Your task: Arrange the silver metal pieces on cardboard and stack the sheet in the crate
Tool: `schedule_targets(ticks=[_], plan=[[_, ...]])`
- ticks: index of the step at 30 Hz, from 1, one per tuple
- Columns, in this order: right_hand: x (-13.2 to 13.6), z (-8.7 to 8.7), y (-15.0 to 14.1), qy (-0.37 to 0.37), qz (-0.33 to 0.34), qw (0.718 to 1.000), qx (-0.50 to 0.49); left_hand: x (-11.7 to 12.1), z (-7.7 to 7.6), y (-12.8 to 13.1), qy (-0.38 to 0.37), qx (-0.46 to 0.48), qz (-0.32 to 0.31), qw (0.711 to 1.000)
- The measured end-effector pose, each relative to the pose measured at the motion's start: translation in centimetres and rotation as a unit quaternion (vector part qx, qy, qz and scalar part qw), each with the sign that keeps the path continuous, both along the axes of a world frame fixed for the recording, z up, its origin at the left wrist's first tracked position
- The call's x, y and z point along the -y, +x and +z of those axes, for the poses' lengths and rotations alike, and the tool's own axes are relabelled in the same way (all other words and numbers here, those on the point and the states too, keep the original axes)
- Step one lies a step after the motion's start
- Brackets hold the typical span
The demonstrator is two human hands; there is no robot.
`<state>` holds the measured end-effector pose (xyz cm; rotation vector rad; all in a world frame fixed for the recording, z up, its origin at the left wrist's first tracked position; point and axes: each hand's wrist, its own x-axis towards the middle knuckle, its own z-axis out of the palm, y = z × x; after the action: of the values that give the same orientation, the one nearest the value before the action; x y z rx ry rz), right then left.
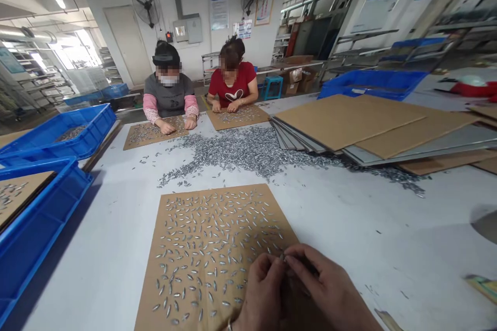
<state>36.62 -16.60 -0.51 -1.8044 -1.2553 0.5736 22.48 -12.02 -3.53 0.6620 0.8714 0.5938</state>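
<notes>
Over the lower right part of a brown cardboard sheet (155,248), my left hand (262,289) and my right hand (322,279) meet at the fingertips. Between them they pinch one small silvery metal piece (282,257), mostly covered by the fingers. Both hands are closed. Many like pieces, slim and pointed at both ends, lie spread in loose rows on the cardboard. Beyond its far edge a big heap of the same metal pieces (240,150) covers the white table (334,227).
Two co-workers sit across the table, each with hands over a cardboard sheet (155,133) of metal pieces. Blue plastic crates (93,132) stand at left. A stack of cardboard sheets (349,119) lies at right, before another blue crate (373,80).
</notes>
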Motion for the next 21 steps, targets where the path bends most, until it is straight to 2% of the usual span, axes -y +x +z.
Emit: schedule_targets(ticks=[3,6,9,11,15,21], plan=[[-3.6,-0.4,2.9,0.003,-0.063,0.998,-0.002,-0.1,0.9,0.1,-0.033,0.020,0.015,0.999],[-7.9,-2.0,5.6,-0.012,-0.055,0.998,-0.026,-0.3,1.6,0.0,-0.040,0.040,-0.018,0.998],[-11.1,-3.6,6.6,-0.032,-0.060,0.997,-0.022,-0.6,1.6,0.0,-0.033,0.034,-0.038,0.998],[-12.1,-4.4,6.4,-0.042,-0.071,0.997,-0.014,-0.8,1.3,0.1,-0.034,0.031,-0.027,0.999],[-12.5,-5.2,5.5,-0.053,-0.092,0.994,0.013,-0.9,0.4,0.4,-0.040,0.029,-0.022,0.999],[-13.0,-4.8,5.2,-0.057,-0.132,0.989,0.042,-0.9,-0.2,0.7,-0.041,0.043,-0.007,0.998]])
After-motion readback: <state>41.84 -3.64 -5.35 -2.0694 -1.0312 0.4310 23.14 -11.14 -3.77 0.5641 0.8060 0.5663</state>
